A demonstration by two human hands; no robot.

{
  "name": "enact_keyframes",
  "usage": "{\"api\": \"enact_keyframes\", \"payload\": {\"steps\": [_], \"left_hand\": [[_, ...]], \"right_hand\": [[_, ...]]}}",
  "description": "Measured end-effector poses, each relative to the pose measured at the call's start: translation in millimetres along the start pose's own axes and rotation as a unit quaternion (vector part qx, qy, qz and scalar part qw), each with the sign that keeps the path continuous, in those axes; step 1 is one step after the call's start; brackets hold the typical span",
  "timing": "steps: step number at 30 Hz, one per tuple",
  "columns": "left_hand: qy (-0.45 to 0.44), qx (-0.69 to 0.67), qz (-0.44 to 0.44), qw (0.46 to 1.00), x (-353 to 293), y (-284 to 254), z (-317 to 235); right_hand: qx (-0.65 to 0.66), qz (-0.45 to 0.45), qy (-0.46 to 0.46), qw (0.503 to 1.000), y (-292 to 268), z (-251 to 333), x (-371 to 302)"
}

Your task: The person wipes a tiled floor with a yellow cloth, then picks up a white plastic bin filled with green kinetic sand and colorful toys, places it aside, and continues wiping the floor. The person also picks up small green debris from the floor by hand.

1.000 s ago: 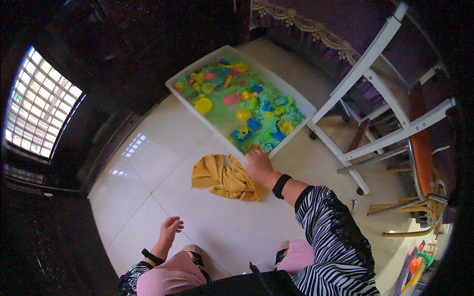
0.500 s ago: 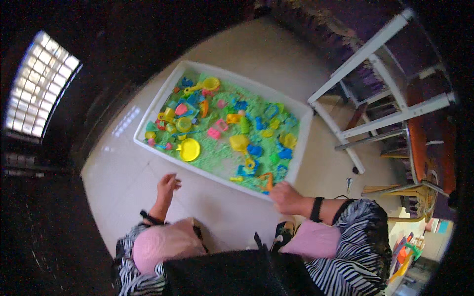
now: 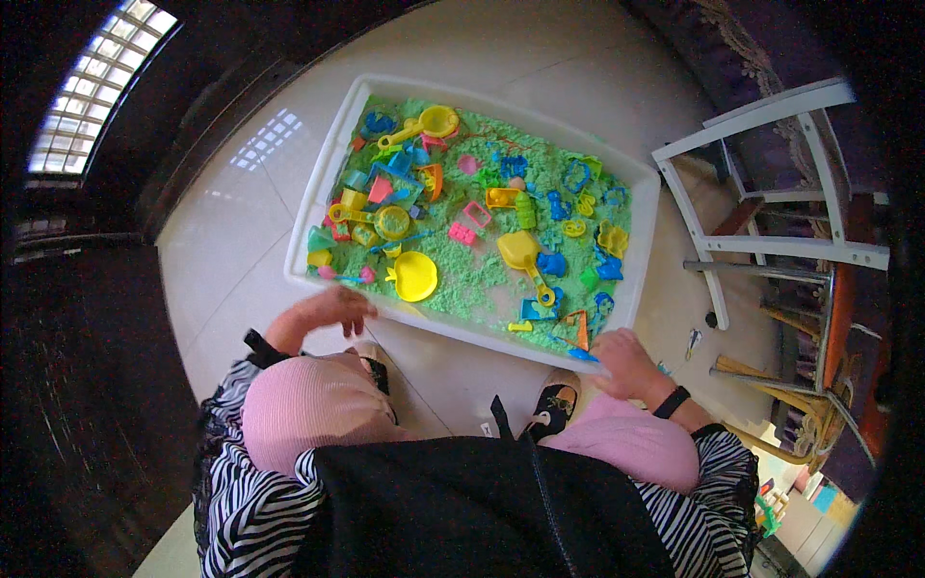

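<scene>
A white plastic tray (image 3: 306,226) of green play sand lies on the floor in front of me, with many small toys in it. Just off its near left edge is my left hand (image 3: 332,308), palm down, empty, its fingers loosely bent and apart. My right hand (image 3: 626,364) is closed at the near right corner, touching or close to the rim; what its fingers hold, if anything, is hidden. Beside it lie a blue toy piece (image 3: 582,354) and an orange toy (image 3: 581,329). A yellow apple-shaped dish (image 3: 416,276) sits nearest my left hand.
A yellow shovel (image 3: 520,250) lies mid-tray, and a yellow scoop (image 3: 438,121) is at the far left. Right of the tray stands a white metal frame (image 3: 819,164), with scissors (image 3: 693,343) on the floor near it. Dark furniture (image 3: 77,385) borders the left side.
My view has shifted, so the tray appears larger and farther right. My left hand has turned palm down and come nearer the tray. My right hand remains at the near right corner.
</scene>
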State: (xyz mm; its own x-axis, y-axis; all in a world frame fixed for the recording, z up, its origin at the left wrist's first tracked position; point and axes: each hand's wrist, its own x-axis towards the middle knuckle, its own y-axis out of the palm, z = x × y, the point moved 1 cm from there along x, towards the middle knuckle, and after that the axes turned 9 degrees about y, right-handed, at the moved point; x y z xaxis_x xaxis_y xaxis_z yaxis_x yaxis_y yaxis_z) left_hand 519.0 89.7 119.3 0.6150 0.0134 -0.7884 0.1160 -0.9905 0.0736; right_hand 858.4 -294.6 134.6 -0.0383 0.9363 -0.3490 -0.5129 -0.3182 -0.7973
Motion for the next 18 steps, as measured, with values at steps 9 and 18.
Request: {"api": "enact_keyframes", "payload": {"steps": [9, 18], "left_hand": [[0.17, 0.202, -0.55, 0.793, 41, -152, -18], [0.069, 0.168, -0.493, 0.851, 93, -181, -5]], "right_hand": [[0.388, -0.239, 0.502, 0.735, -8, -126, 42], [0.69, -0.16, 0.479, 0.519, -6, -134, 73]]}}
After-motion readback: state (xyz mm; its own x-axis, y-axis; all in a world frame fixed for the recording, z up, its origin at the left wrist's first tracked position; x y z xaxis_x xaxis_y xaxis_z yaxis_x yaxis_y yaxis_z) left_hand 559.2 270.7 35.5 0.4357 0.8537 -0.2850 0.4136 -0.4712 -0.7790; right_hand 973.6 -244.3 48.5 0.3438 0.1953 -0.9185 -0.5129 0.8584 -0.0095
